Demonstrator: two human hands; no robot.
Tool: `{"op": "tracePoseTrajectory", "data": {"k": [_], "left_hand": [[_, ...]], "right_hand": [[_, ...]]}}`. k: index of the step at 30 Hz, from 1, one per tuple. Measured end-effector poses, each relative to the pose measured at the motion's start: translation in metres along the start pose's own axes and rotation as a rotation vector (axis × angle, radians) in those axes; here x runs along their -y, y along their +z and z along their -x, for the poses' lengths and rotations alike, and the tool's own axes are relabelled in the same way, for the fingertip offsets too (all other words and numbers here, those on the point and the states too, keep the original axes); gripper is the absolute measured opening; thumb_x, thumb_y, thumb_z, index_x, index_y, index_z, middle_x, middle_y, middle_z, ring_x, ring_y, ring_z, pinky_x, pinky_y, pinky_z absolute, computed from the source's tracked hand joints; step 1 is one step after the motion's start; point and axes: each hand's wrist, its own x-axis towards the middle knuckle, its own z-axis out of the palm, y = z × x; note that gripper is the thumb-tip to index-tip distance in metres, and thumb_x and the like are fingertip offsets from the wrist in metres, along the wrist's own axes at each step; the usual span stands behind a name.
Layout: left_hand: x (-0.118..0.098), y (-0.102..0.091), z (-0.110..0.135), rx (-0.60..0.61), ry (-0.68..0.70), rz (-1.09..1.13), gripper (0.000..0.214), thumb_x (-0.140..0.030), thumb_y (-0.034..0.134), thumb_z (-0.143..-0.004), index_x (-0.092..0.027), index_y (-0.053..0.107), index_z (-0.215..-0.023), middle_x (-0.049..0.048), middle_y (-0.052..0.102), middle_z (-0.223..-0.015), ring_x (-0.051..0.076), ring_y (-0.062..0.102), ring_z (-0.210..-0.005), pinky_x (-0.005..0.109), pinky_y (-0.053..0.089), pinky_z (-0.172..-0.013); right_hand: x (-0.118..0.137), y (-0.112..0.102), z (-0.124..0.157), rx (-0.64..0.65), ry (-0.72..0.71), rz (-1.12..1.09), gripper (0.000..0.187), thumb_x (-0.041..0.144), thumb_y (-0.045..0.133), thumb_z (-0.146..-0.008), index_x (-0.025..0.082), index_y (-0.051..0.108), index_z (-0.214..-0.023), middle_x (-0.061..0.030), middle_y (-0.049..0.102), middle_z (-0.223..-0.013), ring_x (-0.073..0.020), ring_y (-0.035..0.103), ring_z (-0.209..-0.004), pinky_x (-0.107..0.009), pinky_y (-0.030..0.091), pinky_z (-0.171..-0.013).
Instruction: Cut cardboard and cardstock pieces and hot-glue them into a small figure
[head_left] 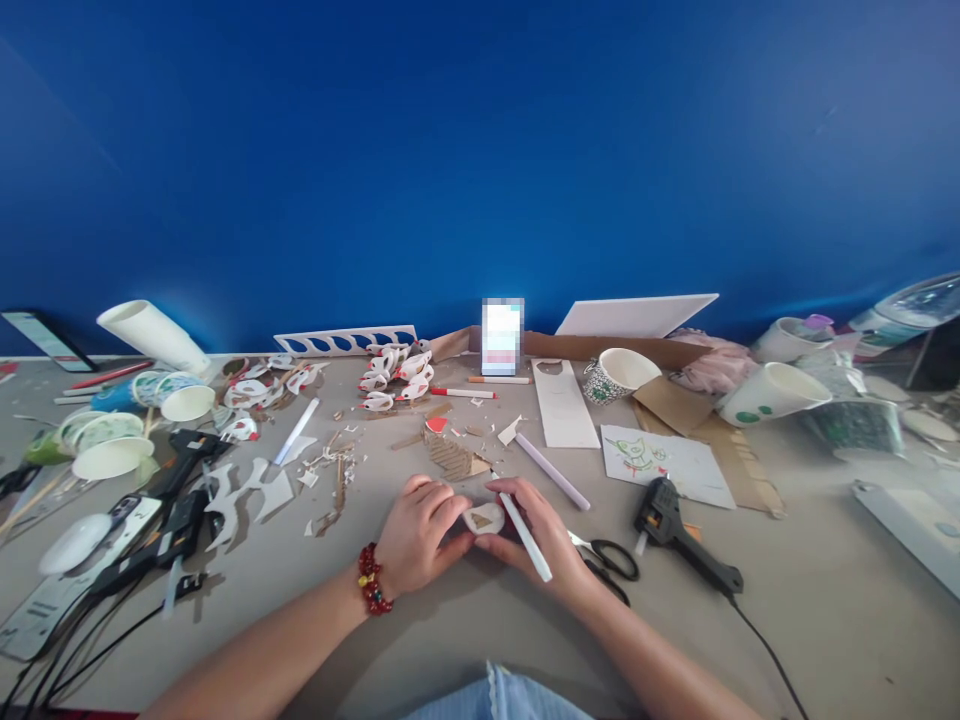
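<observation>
The left hand point(420, 530) (red bead bracelet on the wrist) has its fingers pinched on a small white cutout point(484, 518), low over the surface point(450, 640) between both hands. The right hand point(544, 540) has its fingers closed round a white stick point(526, 537). Scissors point(611, 558) lie just right, then a glue gun point(675, 535), with a paper cup point(619, 375) farther back.

A small white paper cutout point(484, 518), roughly oval w/ a brown triangle mark at its centre, is held flat just above the table point(465, 640), pinched at its L edge by the left hand point(416, 535) and touched at its R edge by the right hand point(544, 540). A slim white pen point(526, 538) is gripped in the right hand, laid diagonally, one end up by the cutout, the other end toward the person.
</observation>
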Motion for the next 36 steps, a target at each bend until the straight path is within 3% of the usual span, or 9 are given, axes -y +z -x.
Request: {"op": "tracePoseTrajectory", "data": {"k": [4,10,22,28,36], "left_hand": [[0.0013,-0.0001,-0.0001,-0.001,-0.046,0.068,0.017,-0.033,0.052,-0.09,-0.019,0.057,-0.099,0.0058,0.061,-0.083,0.021,0.056,-0.076,0.039,0.042,-0.076],[0.0062,-0.0003,0.0012,-0.035,0.003,0.111,0.03,-0.041,0.057,-0.088,-0.019,0.057,-0.108,0.0055,0.06,-0.084,0.021,0.056,-0.077,0.04,0.043,-0.08],[0.0059,-0.0062,-0.0026,0.004,-0.014,0.191,0.02,-0.035,0.057,-0.089,-0.019,0.059,-0.102,0.004,0.062,-0.083,0.018,0.056,-0.077,0.035,0.044,-0.079],[0.0075,-0.0051,-0.0037,0.043,-0.036,0.163,0.031,-0.048,0.06,-0.087,-0.019,0.061,-0.1,0.0043,0.061,-0.084,0.02,0.057,-0.079,0.036,0.044,-0.081],[0.0063,-0.005,-0.0032,0.058,-0.109,0.166,0.026,-0.041,0.063,-0.086,-0.02,0.063,-0.101,0.0036,0.063,-0.085,0.02,0.058,-0.082,0.034,0.047,-0.08]], "right_hand": [[0.0029,-0.0039,-0.0024,0.012,-0.016,-0.003,0.044,0.04,0.072,-0.08,0.024,0.055,-0.117,-0.0072,0.062,-0.101,-0.0243,0.062,-0.088,-0.035,0.05,-0.079],[0.0052,-0.0028,-0.0021,0.011,0.005,-0.022,0.046,0.041,0.074,-0.078,0.024,0.056,-0.117,-0.0059,0.062,-0.098,-0.0228,0.062,-0.082,-0.033,0.05,-0.076],[0.0027,-0.0052,-0.0028,0.067,0.006,-0.061,0.045,0.036,0.071,-0.08,0.025,0.052,-0.119,-0.0036,0.061,-0.095,-0.0209,0.061,-0.081,-0.032,0.05,-0.075],[0.0021,-0.0025,-0.003,0.055,-0.022,0.007,0.044,0.034,0.072,-0.08,0.025,0.053,-0.119,-0.0057,0.061,-0.099,-0.0225,0.06,-0.086,-0.034,0.049,-0.08],[0.002,-0.0041,-0.0038,0.04,-0.011,-0.017,0.035,0.032,0.067,-0.084,0.024,0.055,-0.115,-0.0043,0.063,-0.091,-0.0214,0.061,-0.081,-0.032,0.05,-0.076]]}}
